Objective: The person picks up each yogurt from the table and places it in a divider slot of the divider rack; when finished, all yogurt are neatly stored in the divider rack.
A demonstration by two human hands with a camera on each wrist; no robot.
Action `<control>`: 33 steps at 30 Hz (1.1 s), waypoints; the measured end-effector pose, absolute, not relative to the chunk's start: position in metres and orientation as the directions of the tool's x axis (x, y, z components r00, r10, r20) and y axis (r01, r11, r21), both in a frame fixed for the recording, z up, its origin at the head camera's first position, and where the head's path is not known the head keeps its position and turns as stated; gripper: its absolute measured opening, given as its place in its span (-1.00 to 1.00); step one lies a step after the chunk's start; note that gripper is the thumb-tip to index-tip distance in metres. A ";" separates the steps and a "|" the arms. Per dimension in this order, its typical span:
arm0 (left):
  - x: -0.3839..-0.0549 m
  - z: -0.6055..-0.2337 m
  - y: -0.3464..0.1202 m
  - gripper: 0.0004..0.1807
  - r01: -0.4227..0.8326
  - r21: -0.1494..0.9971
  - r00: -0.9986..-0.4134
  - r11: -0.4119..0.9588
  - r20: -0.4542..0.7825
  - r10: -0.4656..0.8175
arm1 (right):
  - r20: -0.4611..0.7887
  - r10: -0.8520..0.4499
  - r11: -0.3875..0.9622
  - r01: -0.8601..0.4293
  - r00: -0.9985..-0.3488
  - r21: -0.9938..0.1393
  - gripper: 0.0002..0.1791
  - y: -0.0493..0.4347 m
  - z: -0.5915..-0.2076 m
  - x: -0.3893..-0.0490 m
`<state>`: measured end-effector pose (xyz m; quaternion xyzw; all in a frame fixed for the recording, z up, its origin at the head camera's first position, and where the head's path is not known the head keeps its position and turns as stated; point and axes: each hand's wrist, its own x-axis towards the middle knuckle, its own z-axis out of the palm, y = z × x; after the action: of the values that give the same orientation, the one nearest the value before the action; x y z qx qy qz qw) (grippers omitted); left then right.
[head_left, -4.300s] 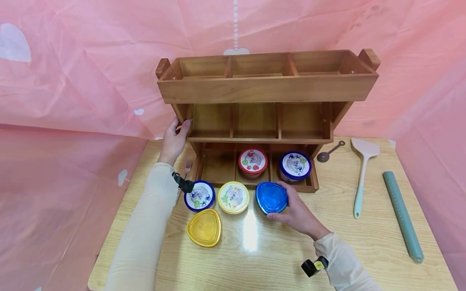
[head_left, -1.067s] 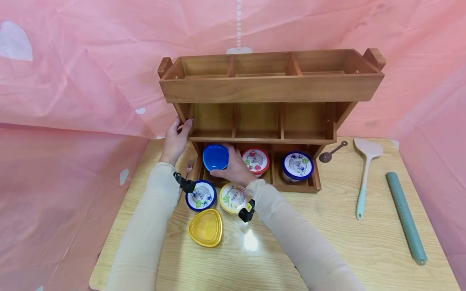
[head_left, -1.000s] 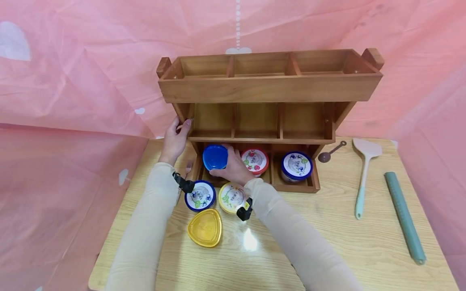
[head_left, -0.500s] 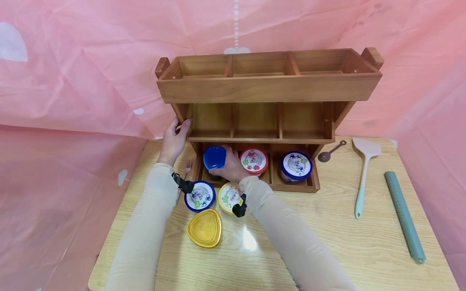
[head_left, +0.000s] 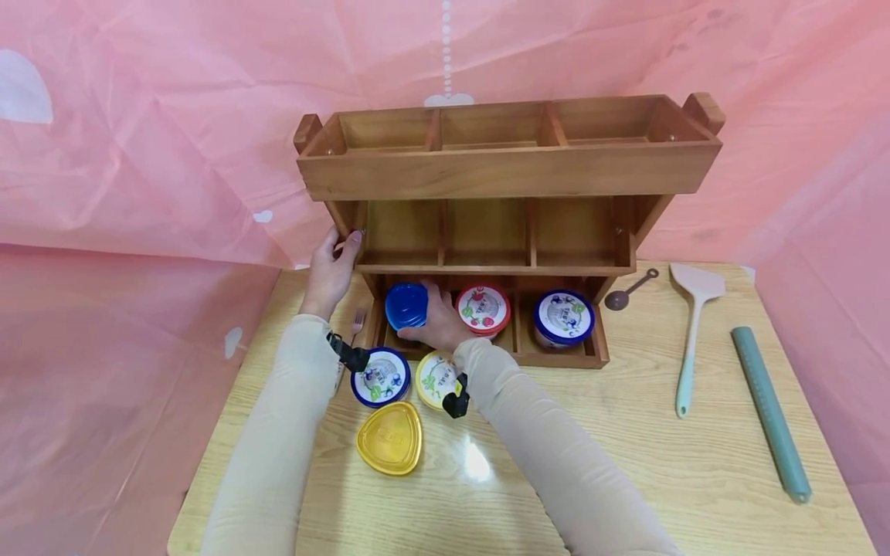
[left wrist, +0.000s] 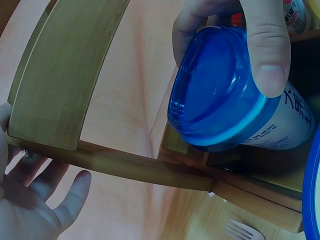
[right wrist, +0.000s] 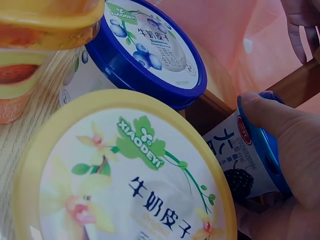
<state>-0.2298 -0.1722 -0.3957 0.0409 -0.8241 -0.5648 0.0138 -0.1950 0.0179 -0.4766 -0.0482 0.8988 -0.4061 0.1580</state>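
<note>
My right hand point(head_left: 445, 319) grips a blue-lidded cup point(head_left: 406, 306), thumb and fingers around its sides, in the bottom left compartment of a three-tier wooden rack point(head_left: 511, 174). The cup's white wall carries dark lettering and a blackberry picture in the right wrist view; in the left wrist view it is tilted. My left hand point(head_left: 330, 272) holds the rack's left side panel, thumb in front. In the bottom tier stand a red-lidded tub point(head_left: 483, 309) and a blue-rimmed tub point(head_left: 564, 317). Before the rack sit another blue-rimmed tub point(head_left: 380, 377), a yellow-rimmed tub point(head_left: 434, 378) and a yellow-lidded cup point(head_left: 390, 439).
A fork point(head_left: 358, 320) lies by the rack's left side, partly hidden by my left wrist. To the right are a brown scoop point(head_left: 619, 299), a spatula point(head_left: 695, 309) and a green rolled tube point(head_left: 770, 413). Pink cloth point(head_left: 174, 154) hangs behind and beside the table.
The right hand has carried the blue-lidded cup from the table in front of the rack leftward into the bottom left compartment; lately it tilts slightly there. The left hand stays on the rack.
</note>
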 end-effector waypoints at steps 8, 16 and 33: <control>-0.229 -0.395 -0.173 -0.43 -0.052 0.932 -0.997 0.360 -0.026 -0.078 | -0.197 -0.235 0.644 -0.001 -0.952 -0.765 0.18 0.023 -0.468 -0.189; -0.230 -0.396 -0.173 -0.42 -0.039 0.931 -0.998 0.363 -0.014 -0.069 | -0.147 -0.284 0.657 -0.080 -0.947 -0.750 0.15 0.036 -0.453 -0.177; -0.230 -0.397 -0.174 -0.38 -0.059 0.924 -0.997 0.377 -0.032 -0.075 | -0.085 -0.317 0.600 -0.130 -0.945 -0.789 0.07 0.095 -0.425 -0.128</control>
<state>-0.2297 -0.1735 -0.3972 0.0404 -0.8296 -0.5568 0.0075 -0.1276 0.0953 -0.4250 -0.1259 0.8879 -0.4290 0.1087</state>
